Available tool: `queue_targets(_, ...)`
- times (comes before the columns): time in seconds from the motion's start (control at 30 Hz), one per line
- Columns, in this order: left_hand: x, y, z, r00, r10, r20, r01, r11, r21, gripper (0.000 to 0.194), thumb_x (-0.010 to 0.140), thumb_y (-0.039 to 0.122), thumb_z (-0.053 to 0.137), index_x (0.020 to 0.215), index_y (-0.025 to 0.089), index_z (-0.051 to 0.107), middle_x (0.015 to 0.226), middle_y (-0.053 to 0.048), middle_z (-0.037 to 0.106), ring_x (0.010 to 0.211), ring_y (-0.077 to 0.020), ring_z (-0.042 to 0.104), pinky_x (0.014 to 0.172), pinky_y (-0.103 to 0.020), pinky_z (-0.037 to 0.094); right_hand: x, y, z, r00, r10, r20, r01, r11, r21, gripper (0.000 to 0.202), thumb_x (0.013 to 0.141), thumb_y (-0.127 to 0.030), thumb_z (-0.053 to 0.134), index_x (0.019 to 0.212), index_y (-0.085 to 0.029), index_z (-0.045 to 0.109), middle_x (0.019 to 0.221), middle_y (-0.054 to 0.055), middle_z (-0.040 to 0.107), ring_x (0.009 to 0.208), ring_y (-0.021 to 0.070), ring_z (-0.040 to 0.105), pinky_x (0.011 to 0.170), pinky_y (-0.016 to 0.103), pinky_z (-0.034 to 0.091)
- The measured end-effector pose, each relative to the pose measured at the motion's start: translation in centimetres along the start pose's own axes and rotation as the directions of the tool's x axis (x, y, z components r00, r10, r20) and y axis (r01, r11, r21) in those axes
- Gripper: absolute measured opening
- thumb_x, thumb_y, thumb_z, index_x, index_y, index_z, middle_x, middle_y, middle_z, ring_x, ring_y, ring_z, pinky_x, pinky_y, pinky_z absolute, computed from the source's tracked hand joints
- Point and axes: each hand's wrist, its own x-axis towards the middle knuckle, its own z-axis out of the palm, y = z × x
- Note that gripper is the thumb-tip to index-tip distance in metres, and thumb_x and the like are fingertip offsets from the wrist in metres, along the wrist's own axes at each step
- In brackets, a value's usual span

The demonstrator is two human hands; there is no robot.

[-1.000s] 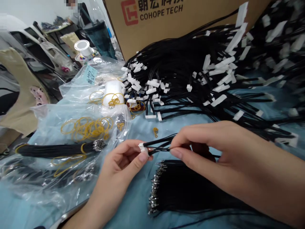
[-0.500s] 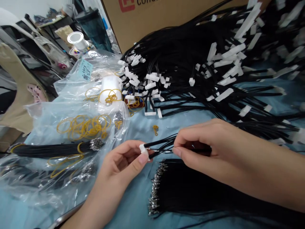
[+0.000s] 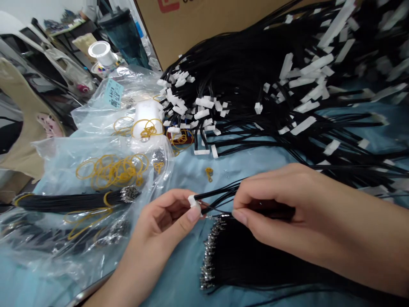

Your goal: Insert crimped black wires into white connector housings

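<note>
Between thumb and fingers, my left hand holds a small white connector with black wires running out of it to the right. My right hand is closed in a pinch on a thin black wire, just right of the connector. Metal tips show near the pinch. Below both hands lies a wide bundle of black wires with silver terminals along its left end. Part of it is hidden under my right hand and forearm.
Black cables with white connectors are heaped behind my hands, before a cardboard box. Plastic bags, yellow rubber bands and a tied wire bundle lie left. A white spool and dark tumbler stand farther back.
My right hand has moved slightly down, and the wire tips by its fingers now sit lower, below the connector's wires. My left hand keeps the connector in nearly the same place.
</note>
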Motion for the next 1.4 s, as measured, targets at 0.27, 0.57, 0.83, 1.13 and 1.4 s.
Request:
queue_targets(0.27,-0.11,0.03,-0.04,1.000,0.012,0.018,-0.012,1.000,-0.003,0.006,0.074,0.027,0.074,0.078,0.026,0.071,0.076,0.006,0.073,0.073,-0.0068,0.063,0.068,-0.009,0.047,0.15,-0.08,-0.01,1.000,-0.017,-0.011,0.017,1.000,-0.006,0.021,0.077,-0.011,0.051,0.060,-0.020,0.059,0.052,-0.007,0.052,0.048,0.0045,0.044,0.043,0.022,0.027)
queue_targets(0.57,0.09,0.09,0.04,1.000,0.025,0.005,-0.025,1.000,0.005,0.005,0.073,0.025,0.076,0.077,0.025,0.073,0.072,0.006,0.073,0.070,-0.0075,0.063,0.065,-0.010,0.047,0.24,0.57,-0.12,0.999,0.044,-0.019,-0.045,0.997,-0.069,0.022,0.079,-0.017,0.048,0.057,-0.020,0.052,0.050,-0.006,0.047,0.046,0.0061,0.039,0.040,0.024,0.024)
queue_targets(0.83,-0.01,0.11,0.26,1.000,0.002,0.016,-0.002,1.000,0.010,0.008,0.069,0.025,0.079,0.074,0.026,0.074,0.070,0.005,0.075,0.067,-0.0076,0.066,0.062,-0.009,0.050,0.22,0.61,-0.30,0.997,0.070,-0.027,-0.073,0.986,-0.149,0.027,0.082,-0.023,0.048,0.055,-0.020,0.050,0.048,-0.004,0.045,0.045,0.0079,0.039,0.042,0.027,0.023)
queue_targets(1.13,-0.36,-0.19,0.30,0.999,0.010,0.035,-0.012,0.999,0.051,0.007,0.071,0.021,0.076,0.077,0.025,0.074,0.067,0.004,0.075,0.064,-0.0074,0.067,0.060,-0.008,0.051,0.13,0.43,0.07,0.999,0.050,0.000,-0.050,0.998,-0.024,0.023,0.079,-0.017,0.050,0.056,-0.019,0.052,0.049,-0.006,0.047,0.046,0.0062,0.040,0.041,0.024,0.024)
queue_targets(1.4,-0.28,-0.21,0.34,0.998,-0.003,0.069,0.000,0.999,0.037,0.007,0.071,0.021,0.075,0.076,0.025,0.075,0.069,0.004,0.076,0.065,-0.0064,0.068,0.061,-0.006,0.051,0.42,0.46,0.18,1.000,0.013,0.028,-0.013,1.000,-0.007,0.024,0.081,-0.015,0.051,0.057,-0.017,0.050,0.050,-0.006,0.046,0.048,0.0057,0.039,0.044,0.024,0.024)
